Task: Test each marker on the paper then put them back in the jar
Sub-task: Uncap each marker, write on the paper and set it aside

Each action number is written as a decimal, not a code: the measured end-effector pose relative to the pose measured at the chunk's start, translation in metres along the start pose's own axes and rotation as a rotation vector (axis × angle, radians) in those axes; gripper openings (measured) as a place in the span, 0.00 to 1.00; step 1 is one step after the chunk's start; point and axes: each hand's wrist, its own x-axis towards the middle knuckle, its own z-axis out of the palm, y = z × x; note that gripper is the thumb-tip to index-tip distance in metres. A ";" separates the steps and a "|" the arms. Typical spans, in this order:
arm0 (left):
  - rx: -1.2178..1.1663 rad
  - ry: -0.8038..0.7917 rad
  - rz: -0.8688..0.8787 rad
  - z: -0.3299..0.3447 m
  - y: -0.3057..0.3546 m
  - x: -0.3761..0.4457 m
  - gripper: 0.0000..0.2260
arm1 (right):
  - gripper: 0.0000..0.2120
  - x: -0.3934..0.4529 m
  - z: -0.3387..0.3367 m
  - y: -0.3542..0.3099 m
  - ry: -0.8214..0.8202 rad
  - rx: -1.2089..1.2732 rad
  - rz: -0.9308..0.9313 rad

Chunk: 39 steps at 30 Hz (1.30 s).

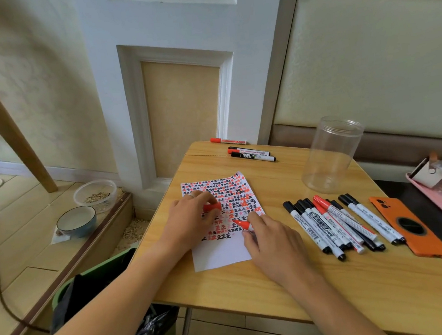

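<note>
Take the paper (224,221) as your landmark on the worktop (281,283). Right of it and farther back stands the clear jar (332,155), upright, mouth up, holding nothing, so no marker has gone home yet. Between jar and near edge, just right of the paper, lies the pile of capped markers (340,225), black and red mixed. Beyond the paper's far edge, three more markers (248,152) lie near the wall.

What could go wrong: the paper is almost full, with only a bare strip at the near end, so a fresh stroke laid over old marks will tell you little about this pen. The uncapped tip could also smear the worktop or your fingers if you set it down bare. And the tested and untested markers sit in heaps with nothing to tell them apart, so one may be skipped or done twice.

Your left hand (192,219) lies over the paper's left half, pinning it, its fingers curled round the red cap (212,207). Your right hand (273,246) rests at the paper's right edge, its grip narrow, pinching the red marker (243,224) low on the barrel, with the tip aimed left onto the lower rows; whether the tip touches the sheet I cannot quite tell.
</note>
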 end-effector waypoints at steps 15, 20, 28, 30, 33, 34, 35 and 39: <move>0.185 -0.186 -0.045 -0.016 0.003 -0.012 0.26 | 0.17 -0.002 -0.005 0.005 0.152 0.231 0.012; 0.291 -0.360 -0.096 -0.029 0.000 -0.026 0.33 | 0.05 0.000 -0.015 0.008 0.209 0.625 0.070; 0.322 -0.373 -0.092 -0.028 0.000 -0.030 0.33 | 0.16 0.010 -0.027 0.000 -0.009 1.598 0.346; 0.327 -0.372 -0.091 -0.029 0.000 -0.030 0.32 | 0.17 0.012 -0.023 0.002 -0.034 1.674 0.360; 0.322 -0.373 -0.091 -0.029 0.001 -0.030 0.33 | 0.08 0.015 -0.019 0.000 -0.036 1.500 0.361; 0.320 -0.371 -0.091 -0.029 0.000 -0.030 0.33 | 0.04 0.016 -0.018 -0.001 -0.038 1.414 0.356; 0.320 -0.370 -0.092 -0.029 0.000 -0.030 0.32 | 0.03 0.016 -0.016 -0.002 -0.041 1.329 0.348; 0.317 -0.357 -0.094 -0.029 -0.001 -0.031 0.33 | 0.01 0.016 -0.009 -0.006 -0.038 1.197 0.327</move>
